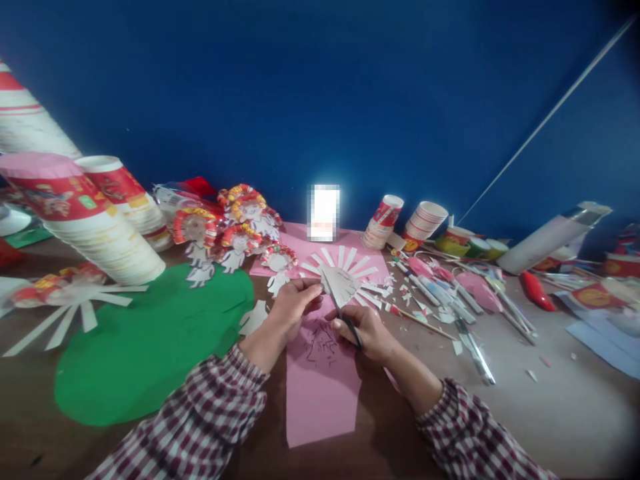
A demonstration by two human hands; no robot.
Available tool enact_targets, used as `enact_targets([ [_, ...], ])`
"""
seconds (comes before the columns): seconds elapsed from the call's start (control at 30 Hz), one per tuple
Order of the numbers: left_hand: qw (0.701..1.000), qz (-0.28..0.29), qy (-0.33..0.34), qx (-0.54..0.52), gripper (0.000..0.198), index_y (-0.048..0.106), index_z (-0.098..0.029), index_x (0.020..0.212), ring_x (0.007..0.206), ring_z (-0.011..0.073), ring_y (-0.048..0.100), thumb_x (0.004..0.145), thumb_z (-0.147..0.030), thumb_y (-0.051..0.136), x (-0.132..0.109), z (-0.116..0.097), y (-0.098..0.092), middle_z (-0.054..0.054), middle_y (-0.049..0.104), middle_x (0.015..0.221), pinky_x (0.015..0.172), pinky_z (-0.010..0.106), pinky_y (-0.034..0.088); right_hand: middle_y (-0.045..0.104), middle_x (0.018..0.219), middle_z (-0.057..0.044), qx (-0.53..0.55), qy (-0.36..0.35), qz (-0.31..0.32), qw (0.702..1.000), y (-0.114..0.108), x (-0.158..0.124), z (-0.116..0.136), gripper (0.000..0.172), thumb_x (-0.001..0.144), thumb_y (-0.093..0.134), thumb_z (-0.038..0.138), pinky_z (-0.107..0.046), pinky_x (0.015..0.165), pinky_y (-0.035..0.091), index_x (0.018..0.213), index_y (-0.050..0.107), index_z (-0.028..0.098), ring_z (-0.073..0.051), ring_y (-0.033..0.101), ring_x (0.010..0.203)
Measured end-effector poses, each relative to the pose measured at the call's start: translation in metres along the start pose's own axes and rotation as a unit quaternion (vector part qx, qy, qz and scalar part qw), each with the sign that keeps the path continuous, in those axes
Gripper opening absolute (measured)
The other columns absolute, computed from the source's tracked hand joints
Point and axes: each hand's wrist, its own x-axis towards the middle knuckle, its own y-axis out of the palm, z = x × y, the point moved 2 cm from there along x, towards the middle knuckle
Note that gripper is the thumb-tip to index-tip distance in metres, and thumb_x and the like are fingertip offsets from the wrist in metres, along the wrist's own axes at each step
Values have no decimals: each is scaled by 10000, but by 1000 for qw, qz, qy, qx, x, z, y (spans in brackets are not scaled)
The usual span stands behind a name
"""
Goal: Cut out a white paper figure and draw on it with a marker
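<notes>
My left hand (295,303) is closed, pinching a small white paper cut-out (343,283) at its edge. My right hand (365,330) grips black-handled scissors (336,300), whose blades reach up into the white piece. Both hands hover over a pink paper sheet (320,387) with a pencil drawing on it. Beyond them lies a paper cup cut into splayed white strips (345,261) on another pink sheet.
A green paper circle (145,347) lies at the left, with stacked paper cups (100,227) behind it. Cup-rim paper dolls (235,230) stand at the back centre. More cup stacks (425,223), pens, sticks and paper scraps (450,293) clutter the right side. A blue wall rises behind.
</notes>
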Motion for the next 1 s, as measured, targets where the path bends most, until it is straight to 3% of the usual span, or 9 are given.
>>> enact_targets([
  [1.0,1000,16,14,7,349,695,-110,745,492,67,539,487,-298,836,7,7,-5,-1,631,599,519,205,441,483,477,50,-47,10,-37,998,2,-1,4,421,699,723,524,-189,364,353,833,656,130,-88,461,385],
])
